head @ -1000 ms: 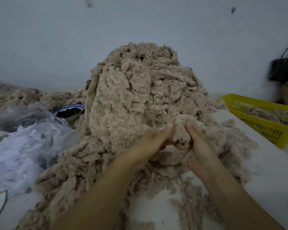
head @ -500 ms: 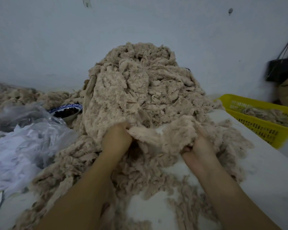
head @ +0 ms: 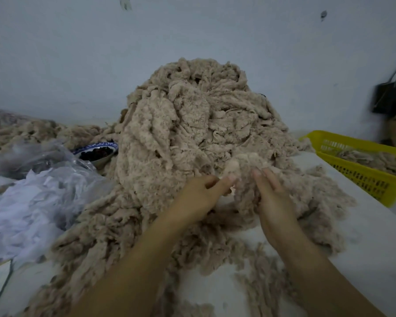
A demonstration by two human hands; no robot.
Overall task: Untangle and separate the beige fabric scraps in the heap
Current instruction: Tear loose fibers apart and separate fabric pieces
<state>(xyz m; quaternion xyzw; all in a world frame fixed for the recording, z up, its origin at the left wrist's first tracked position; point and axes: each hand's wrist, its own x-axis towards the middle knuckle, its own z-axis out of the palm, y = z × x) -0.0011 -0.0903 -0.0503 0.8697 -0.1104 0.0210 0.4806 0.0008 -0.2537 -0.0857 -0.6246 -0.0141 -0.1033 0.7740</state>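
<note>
Left hand [head: 199, 195]: curled, pinching a fluffy scrap [head: 234, 167].
Right hand [head: 272, 197]: fingers straight, pressed against that scrap; thumb hidden.
Heap [head: 181, 124]: likely light, soft, clingy; take loose ends.

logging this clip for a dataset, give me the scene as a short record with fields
task item: tall heap of beige fluffy fabric scraps on white table
left hand: pinches a small beige scrap clump at the heap's near edge
right hand: fingers against the same clump, thumb hidden, grip unclear
right side: yellow plastic basket holding loose beige scraps
left side: blue-rimmed bowl with dark contents; crumpled white plastic sheeting
</note>
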